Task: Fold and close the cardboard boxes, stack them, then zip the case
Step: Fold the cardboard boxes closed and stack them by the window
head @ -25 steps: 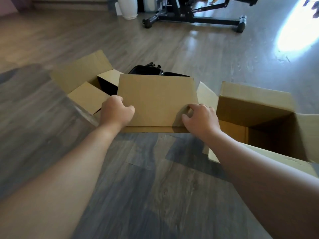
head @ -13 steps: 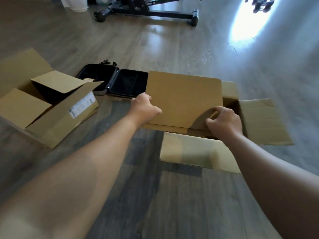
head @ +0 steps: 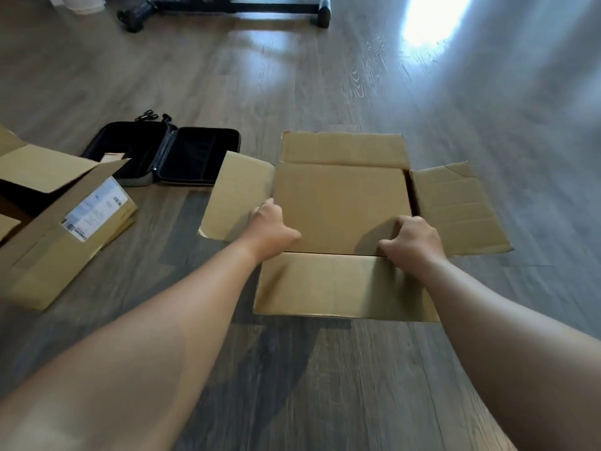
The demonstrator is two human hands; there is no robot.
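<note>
From the head view we take the cardboard box (head: 341, 203) in the middle of the wooden floor (head: 357, 76) as our landmark. Our left hand (head: 271, 227) has its fingers curled over the near left edge of the cardboard panel lying across the box mouth, gripping it. Our right hand (head: 411, 240) pinches the near right edge of the same panel, fingers tucked under it and thumb on top. The box's four flaps are spread outward: the far flap (head: 344, 149) stands up behind the panel, the left flap (head: 237, 193) and right flap (head: 455, 206) lie out to the sides, and the near flap (head: 338, 284) hangs toward us. A dark gap shows along the panel's right edge.

Left of the box, just past its left flap, the black case (head: 182, 154) lies unzipped and open flat on the floor. Further left sits a second cardboard box (head: 65, 242), flaps open, a white shipping label (head: 96, 209) on its side. Far behind the landmark box a black metal frame (head: 227, 4) rests on the floor. Bare floor stretches right of and behind the box, with a bright patch of light at far right.
</note>
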